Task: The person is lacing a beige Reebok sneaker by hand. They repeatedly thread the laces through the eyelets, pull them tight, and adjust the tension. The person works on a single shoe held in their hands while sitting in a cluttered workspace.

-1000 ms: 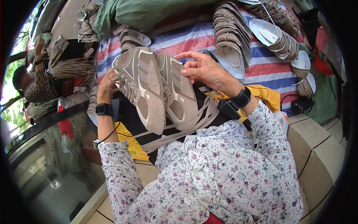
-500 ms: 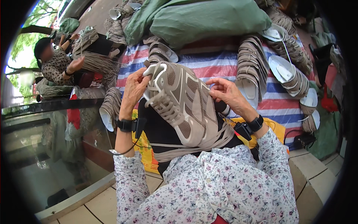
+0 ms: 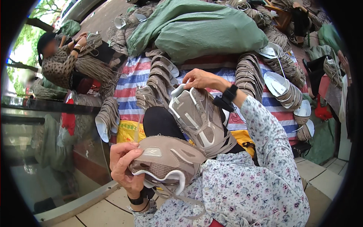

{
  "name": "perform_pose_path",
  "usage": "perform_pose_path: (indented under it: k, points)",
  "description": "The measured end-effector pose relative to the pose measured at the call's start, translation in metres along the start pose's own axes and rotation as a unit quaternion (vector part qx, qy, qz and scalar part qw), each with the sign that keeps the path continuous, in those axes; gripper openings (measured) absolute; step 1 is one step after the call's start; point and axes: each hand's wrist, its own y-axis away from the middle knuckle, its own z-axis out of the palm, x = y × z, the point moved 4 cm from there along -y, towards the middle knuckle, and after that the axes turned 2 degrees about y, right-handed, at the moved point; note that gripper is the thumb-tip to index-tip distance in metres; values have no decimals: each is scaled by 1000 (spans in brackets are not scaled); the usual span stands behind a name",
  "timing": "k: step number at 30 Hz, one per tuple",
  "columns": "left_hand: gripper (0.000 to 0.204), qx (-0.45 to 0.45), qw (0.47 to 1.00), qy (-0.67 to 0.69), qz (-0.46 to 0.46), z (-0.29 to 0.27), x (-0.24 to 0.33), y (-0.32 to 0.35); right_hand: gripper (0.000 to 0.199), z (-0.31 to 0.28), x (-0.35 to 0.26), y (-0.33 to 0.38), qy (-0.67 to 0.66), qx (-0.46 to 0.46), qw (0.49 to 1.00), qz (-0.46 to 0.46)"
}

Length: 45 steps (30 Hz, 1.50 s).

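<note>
Hands: left (image 3: pixel 123 166), right (image 3: pixel 200 78), each gripping a taupe shoe upper (image 3: pixel 170 160).

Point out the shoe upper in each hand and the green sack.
Left upper (image 3: pixel 166 159), head view, side panel.
Right upper (image 3: pixel 198 119), head view, middle panel.
Green sack (image 3: pixel 204 32), head view, its top face.

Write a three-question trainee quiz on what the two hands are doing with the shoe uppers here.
1. True or false: the left hand grips a taupe shoe upper.
2. What does the right hand hold? A) the green sack B) a second taupe upper C) a white insole
3. What pattern has the cloth under the stacked uppers?

Key: 1 true; 2 B; 3 red, white and blue stripes.
</note>
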Motion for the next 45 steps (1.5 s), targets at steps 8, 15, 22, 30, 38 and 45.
perform_pose_path:
  k: [8,15,22,30,38,45]
  points:
    - [38,-54,981,170,-75,-2,-2,22,24,-7,-15,-9,41,41,997,-50]
    - [41,11,988,131,-82,-6,-5,14,19,-103,-26,30,-37,346,929,-130]
    - [42,44,908,326,-260,38,-65,-17,25,-169,1,113,42,628,774,-74]
    - [38,57,843,434,-313,71,-150,-45,25,-200,72,203,125,665,737,-11]
    - [37,-9,814,467,-346,89,-142,-53,22,-162,47,237,319,664,670,-89]
    - [43,-6,836,456,-305,77,-80,-82,39,-125,36,204,586,508,627,-69]
